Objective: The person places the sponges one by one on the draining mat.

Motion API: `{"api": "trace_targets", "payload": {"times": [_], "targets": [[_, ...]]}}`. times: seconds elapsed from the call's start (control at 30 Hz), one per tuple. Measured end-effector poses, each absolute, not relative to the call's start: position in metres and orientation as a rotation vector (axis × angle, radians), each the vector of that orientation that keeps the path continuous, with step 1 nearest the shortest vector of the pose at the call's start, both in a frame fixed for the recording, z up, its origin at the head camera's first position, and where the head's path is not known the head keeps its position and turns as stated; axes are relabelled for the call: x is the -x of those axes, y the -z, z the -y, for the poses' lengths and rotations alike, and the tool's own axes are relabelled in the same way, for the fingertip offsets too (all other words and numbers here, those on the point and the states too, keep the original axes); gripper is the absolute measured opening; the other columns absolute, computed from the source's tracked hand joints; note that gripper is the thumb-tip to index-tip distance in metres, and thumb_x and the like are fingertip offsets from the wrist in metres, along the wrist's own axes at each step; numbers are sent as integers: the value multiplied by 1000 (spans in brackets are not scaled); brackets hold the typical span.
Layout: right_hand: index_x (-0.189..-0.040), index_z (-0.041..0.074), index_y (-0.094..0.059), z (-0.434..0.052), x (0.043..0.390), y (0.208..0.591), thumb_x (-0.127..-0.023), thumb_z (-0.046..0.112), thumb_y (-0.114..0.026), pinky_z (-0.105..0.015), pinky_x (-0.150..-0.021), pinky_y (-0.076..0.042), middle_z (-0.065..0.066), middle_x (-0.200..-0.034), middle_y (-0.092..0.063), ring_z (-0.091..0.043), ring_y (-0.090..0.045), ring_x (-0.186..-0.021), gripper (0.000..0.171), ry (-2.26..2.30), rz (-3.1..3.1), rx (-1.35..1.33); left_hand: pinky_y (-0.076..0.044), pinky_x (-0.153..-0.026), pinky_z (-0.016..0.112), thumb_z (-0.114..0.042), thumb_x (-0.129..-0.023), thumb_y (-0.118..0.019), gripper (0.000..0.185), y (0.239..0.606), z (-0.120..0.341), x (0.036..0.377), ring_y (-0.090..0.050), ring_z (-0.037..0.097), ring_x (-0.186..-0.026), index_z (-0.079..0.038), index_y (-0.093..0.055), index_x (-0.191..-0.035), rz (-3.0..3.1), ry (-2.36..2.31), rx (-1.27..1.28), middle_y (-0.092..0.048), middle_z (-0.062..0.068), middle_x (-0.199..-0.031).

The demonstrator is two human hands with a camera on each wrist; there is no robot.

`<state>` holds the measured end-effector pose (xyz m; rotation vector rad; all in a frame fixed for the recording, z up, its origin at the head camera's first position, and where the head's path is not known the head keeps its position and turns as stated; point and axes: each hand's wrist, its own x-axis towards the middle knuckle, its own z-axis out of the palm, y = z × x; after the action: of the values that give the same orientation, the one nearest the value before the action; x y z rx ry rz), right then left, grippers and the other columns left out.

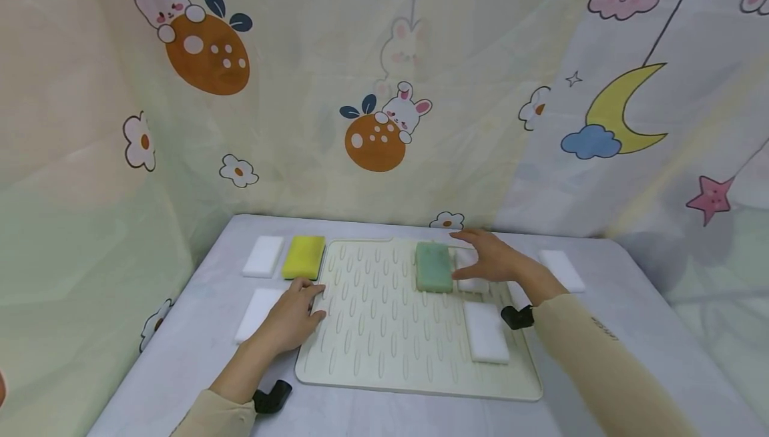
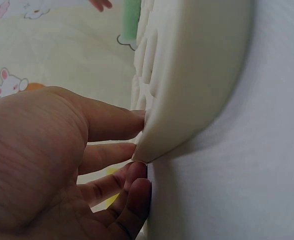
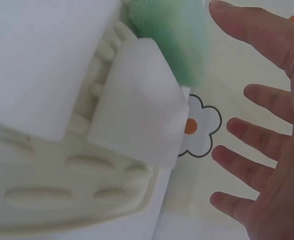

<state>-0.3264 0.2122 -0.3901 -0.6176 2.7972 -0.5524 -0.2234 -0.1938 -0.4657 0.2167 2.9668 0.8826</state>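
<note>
A cream drying mat (image 1: 384, 357) with raised oval ridges lies on the table. My left hand (image 1: 288, 317) rests at its left edge; in the left wrist view the thumb and fingertips touch the mat's rim. Over the mat's far right part is my right hand (image 1: 495, 260), fingers spread with nothing between them. Beside its fingertips stands a green sponge (image 1: 434, 268) on the mat. Partly hidden behind that hand is a white sponge block (image 3: 137, 100). Nearer me, a second white block (image 1: 486, 331) lies on the mat's right side.
Left of the mat are a yellow sponge (image 1: 303, 257) with a dark underside and a white block (image 1: 263, 255). Another white block (image 1: 258, 313) is partly covered by the left hand. A further white block (image 1: 561, 270) lies beyond the right wrist. A printed curtain (image 1: 288, 123) hangs behind the table.
</note>
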Motion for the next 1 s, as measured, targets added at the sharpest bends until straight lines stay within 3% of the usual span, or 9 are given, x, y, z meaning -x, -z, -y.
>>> {"api": "trace_targets", "payload": {"times": [0.27, 1.0], "targets": [[-160, 9, -37, -233, 322, 383, -88, 36, -84, -68, -115, -33, -26, -164, -29, -50, -29, -150, 90, 585, -2835, 643, -46, -79, 33, -14, -94, -74, 54, 467, 194, 224, -54, 18, -91, 0, -58, -144, -2970, -890, -212, -51, 15, -136], [-158, 2, -37, -297, 318, 393, -86, 43, -83, -74, -111, -31, -33, -160, -28, -55, -29, -145, 95, 519, -2878, 533, -46, -78, 34, -15, -94, -74, 55, 467, 192, 224, -54, 19, -93, -2, -58, -145, -2949, -891, -166, -50, 14, -138]]}}
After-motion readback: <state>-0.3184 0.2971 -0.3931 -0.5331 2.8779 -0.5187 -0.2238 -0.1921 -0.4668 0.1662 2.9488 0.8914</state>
